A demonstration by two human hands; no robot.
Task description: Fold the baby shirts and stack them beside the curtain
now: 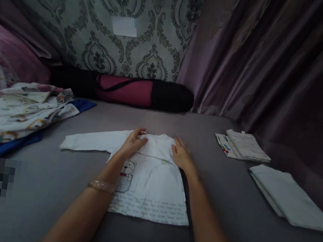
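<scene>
A small white long-sleeved garment [167,182] with a bear print and lettered hem lies flat on the grey bed sheet [137,241]. Its left sleeve stretches out to the left; the other sleeve lies folded across the chest. My left hand [134,143] rests at the left shoulder, thumb and fingers apart. At the right shoulder, my right hand [181,155] lies on the cloth edge with its thumb apart from its fingers.
Crumpled printed cloth [26,113] with blue fabric lies at left. Folded clothes [247,146] and a folded pale cloth [289,197] are at right. A black and pink long bag [126,90] lies along the patterned wall, beside purple curtains [250,57].
</scene>
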